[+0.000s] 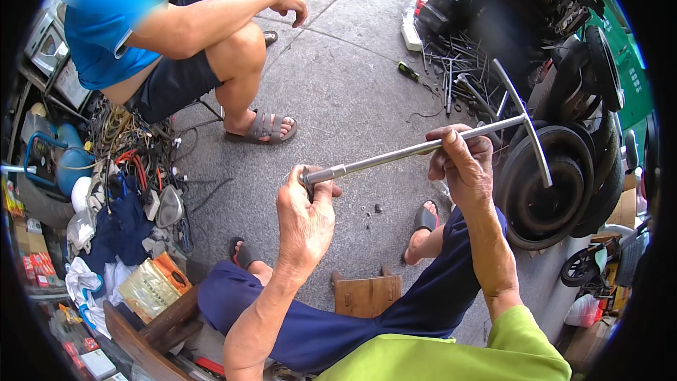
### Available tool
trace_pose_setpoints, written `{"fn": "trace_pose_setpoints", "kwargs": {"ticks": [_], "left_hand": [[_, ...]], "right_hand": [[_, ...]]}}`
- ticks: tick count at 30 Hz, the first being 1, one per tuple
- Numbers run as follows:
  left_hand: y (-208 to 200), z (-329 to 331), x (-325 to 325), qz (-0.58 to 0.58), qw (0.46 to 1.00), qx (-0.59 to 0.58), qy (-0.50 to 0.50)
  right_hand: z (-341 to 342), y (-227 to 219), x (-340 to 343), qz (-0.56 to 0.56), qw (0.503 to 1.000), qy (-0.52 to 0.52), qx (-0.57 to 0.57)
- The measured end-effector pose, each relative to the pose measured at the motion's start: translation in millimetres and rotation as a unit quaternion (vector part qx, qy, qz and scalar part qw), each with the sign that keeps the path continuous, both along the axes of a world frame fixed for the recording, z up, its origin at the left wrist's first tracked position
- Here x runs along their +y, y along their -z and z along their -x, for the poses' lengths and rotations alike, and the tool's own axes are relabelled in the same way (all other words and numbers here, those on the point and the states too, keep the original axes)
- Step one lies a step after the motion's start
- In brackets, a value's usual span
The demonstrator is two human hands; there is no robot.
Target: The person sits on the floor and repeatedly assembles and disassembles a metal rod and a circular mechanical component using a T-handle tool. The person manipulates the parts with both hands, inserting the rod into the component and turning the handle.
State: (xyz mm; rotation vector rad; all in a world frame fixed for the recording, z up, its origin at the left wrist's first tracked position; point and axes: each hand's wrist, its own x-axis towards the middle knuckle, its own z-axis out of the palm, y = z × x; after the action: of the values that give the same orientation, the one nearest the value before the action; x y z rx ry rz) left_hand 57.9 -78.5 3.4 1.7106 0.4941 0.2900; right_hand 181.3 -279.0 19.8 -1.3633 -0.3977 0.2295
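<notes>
T-wrench slanting rightward to crossbar, grasped by right hand near crossbar, left hand at opposite end.

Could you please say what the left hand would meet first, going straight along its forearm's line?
Past its T-handle tool, the left hand seems unobstructed above the floor, though depth is unclear.

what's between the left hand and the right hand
In the head view, the straight metal shaft of a T-handled tool spans the gap between the left hand and the right hand, above the grey floor.
</notes>
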Motion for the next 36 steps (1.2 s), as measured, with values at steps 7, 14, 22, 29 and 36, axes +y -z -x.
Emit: {"fn": "trace_pose_setpoints", "kwargs": {"ticks": [7,14,22,29,36], "left_hand": [[5.2,0.2,-2.0,0.037,0.998,0.038,0.035],[18.0,-1.8,3.3,0.201,0.971,0.101,0.080],[13.9,-5.0,11.2,0.223,0.970,0.067,0.066],[-8.5,-0.8,24.2,0.020,0.999,-0.003,-0.025],[-13.8,4.6,20.5,-0.015,1.000,-0.014,-0.016]], "right_hand": [[1.6,1.3,9.8,0.018,0.993,0.115,0.001],[-11.0,-0.8,6.1,0.018,0.998,0.058,0.011],[-20.1,-15.9,-10.4,-0.025,0.994,0.094,-0.057],[-24.3,-10.3,-31.1,-0.165,0.984,-0.048,0.036],[-16.9,-6.6,-35.3,0.067,0.977,0.174,-0.105]]}}
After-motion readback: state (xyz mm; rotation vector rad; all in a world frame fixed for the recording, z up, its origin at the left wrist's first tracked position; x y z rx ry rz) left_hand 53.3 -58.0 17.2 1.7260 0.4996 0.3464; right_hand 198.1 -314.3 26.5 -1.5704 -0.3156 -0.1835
